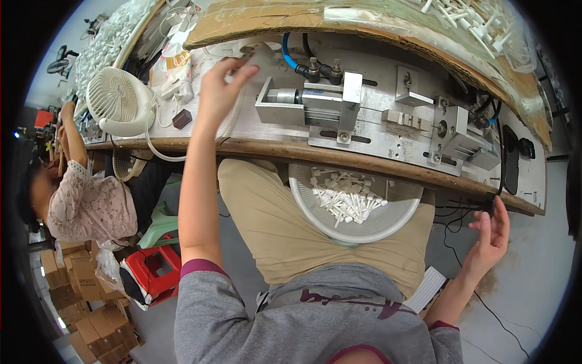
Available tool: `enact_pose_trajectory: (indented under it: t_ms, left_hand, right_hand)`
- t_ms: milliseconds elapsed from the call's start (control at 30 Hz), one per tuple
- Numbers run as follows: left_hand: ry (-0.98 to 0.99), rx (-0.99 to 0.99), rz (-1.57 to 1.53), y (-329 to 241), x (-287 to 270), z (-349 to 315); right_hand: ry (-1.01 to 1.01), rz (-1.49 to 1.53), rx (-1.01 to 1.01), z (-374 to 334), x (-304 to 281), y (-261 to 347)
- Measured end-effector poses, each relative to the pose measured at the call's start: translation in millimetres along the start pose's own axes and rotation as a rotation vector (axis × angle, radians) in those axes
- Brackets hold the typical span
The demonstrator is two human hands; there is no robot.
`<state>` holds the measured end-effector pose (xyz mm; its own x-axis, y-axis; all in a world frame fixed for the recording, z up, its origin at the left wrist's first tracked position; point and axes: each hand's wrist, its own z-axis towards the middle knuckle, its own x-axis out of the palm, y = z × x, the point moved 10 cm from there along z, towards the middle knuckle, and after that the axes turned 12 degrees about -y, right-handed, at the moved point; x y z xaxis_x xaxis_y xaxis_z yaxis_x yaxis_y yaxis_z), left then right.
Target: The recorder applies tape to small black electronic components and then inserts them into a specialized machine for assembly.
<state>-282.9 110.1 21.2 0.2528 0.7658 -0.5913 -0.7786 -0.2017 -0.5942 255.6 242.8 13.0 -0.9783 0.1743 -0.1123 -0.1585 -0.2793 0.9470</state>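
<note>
My left hand [225, 85] is raised over the bench, left of a metal clamping fixture [330, 106] with a pneumatic cylinder. Its thumb and forefinger stand apart, and I make out nothing held between them. A greyish, blurred thing [262, 56] lies just beyond its fingertips. My right hand [492, 236] is below the bench's front edge at the right, fingers pointing up, near a small black fitting [494, 202] with cables; whether they touch is unclear. Between my legs, a white plastic basket [303, 209] holds many small white plastic parts [348, 197] with thin stems.
A second fixture [454, 133] and a metal block [406, 120] are bolted to the bench plate. Cardboard [267, 21] overhangs the back, with white parts on it. A white fan [118, 100] stands left. A co-worker [91, 200] sits left near a red stool [154, 273] and boxes [100, 327].
</note>
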Motion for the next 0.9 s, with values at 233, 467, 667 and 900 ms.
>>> enact_pose_trajectory:
  t_ms: [233, 467, 667, 900]
  left_hand:
    - [0.011, -0.247, -0.469, -7, -44, -11]
    - [-0.054, -0.256, -0.435, -25, -99, -61]
    - [-0.038, -0.220, -0.854, -46, -116, -98]
    - [0.025, -0.294, -1.015, -87, -79, -115]
  right_hand:
    - [-0.169, -0.078, -0.009, 23, -37, -34]
    - [-0.250, -0.189, -0.106, 47, -67, -45]
    - [-0.258, -0.250, -0.146, 59, -68, -51]
    - [-0.253, -0.432, -0.283, 74, -71, -45]
